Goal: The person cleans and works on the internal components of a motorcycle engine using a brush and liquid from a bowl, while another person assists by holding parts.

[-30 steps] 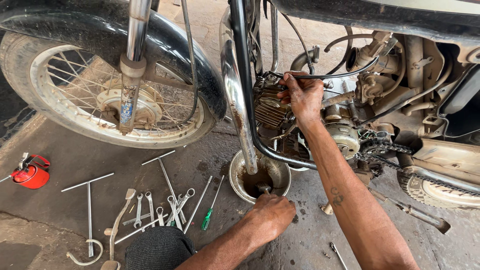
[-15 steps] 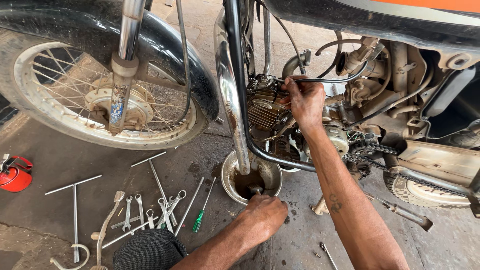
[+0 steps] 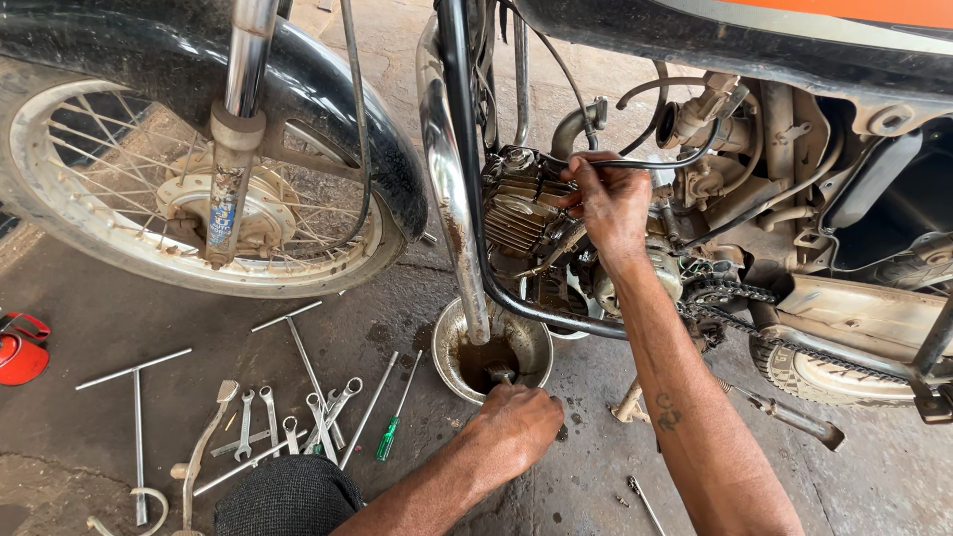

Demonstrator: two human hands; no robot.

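Observation:
A motorcycle stands over me with its engine (image 3: pixel 521 213) exposed behind the chrome frame tube (image 3: pixel 452 189). My right hand (image 3: pixel 606 203) reaches up to the top of the engine, fingers pinched on a thin black cable (image 3: pixel 685 159). My left hand (image 3: pixel 511 427) rests on the ground at the near rim of a metal bowl (image 3: pixel 452 333) of dark oil, fingers curled around a small metal part at the bowl's edge. The bowl sits under the engine, beside the frame tube.
The front wheel (image 3: pixel 189 208) and fork fill the upper left. Spanners (image 3: pixel 298 422), T-handle wrenches (image 3: pixel 134 417) and a green-handled screwdriver (image 3: pixel 392 432) lie on the concrete at lower left. A red object (image 3: pixel 20 352) sits at the left edge. The drive chain (image 3: pixel 740 298) hangs to the right.
The view has shifted left and closer. My right hand rose slightly along the engine top to the cable. My left hand stayed by the bowl.

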